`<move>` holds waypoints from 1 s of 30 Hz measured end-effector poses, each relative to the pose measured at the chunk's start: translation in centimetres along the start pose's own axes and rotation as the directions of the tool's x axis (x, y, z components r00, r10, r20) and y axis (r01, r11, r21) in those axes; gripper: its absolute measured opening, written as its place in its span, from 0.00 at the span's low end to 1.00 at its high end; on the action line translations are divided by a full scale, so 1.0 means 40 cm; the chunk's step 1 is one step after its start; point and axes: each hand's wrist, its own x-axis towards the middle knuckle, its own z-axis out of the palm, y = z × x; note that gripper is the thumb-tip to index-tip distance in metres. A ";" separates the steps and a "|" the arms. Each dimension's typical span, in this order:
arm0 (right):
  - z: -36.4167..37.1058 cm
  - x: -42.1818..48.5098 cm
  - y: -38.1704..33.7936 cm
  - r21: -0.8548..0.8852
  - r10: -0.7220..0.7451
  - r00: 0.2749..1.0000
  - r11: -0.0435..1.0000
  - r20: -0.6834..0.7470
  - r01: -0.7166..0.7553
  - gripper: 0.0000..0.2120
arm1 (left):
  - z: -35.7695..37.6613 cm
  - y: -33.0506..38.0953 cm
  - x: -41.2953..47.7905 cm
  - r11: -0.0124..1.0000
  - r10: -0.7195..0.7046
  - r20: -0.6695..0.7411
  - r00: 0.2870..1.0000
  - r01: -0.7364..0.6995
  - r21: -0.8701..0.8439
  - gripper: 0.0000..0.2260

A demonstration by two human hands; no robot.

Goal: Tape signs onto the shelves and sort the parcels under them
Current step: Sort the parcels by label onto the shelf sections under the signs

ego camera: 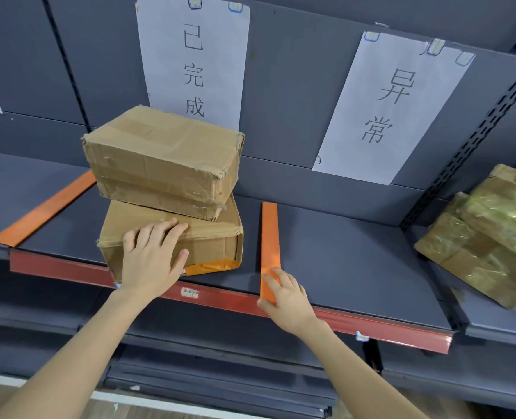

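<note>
Now your left hand [151, 261] lies flat, fingers spread, on the lower parcel [208, 240] at the shelf [356, 267] front edge; push squarely, minding the upper parcel [163, 158]. Meanwhile your right hand [287, 294] pinches the orange divider strip [269, 231] end.

I see the dark shelf [341, 252] carrying a taped cardboard box [214, 243] between a left orange strip [43, 208] and a right orange strip [269, 237].
</note>
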 end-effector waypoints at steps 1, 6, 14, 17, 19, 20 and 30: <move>0.005 0.007 -0.010 0.016 0.015 1.000 1.000 -0.012 -0.015 0.26 | 0.000 0.000 0.000 1.000 -0.001 0.002 1.000 0.001 -0.001 0.21; 0.034 0.041 -0.048 0.048 0.085 0.994 0.995 -0.071 -0.082 0.23 | -0.001 0.000 0.001 1.000 -0.003 -0.006 1.000 0.002 -0.013 0.21; 0.038 0.044 -0.055 0.050 0.109 0.992 0.993 -0.068 -0.106 0.22 | 0.002 -0.004 0.001 1.000 0.015 -0.011 1.000 -0.015 -0.014 0.20; 0.030 0.041 -0.057 0.099 0.115 0.987 0.990 -0.109 -0.104 0.21 | 0.002 -0.005 0.001 1.000 0.021 -0.007 1.000 -0.021 -0.014 0.20; 0.022 0.041 -0.058 0.162 0.147 0.978 0.979 -0.146 -0.123 0.20 | 0.001 -0.005 0.002 1.000 0.026 -0.006 1.000 -0.026 -0.010 0.20; 0.017 0.042 -0.058 0.196 0.168 0.972 0.971 -0.164 -0.135 0.19 | -0.001 -0.005 0.002 1.000 0.029 -0.003 1.000 -0.029 -0.011 0.21; -0.117 0.088 -0.115 0.595 0.330 0.890 0.799 -0.314 -0.087 0.17 | -0.063 -0.012 0.009 0.961 -0.024 0.119 0.993 0.056 -0.271 0.22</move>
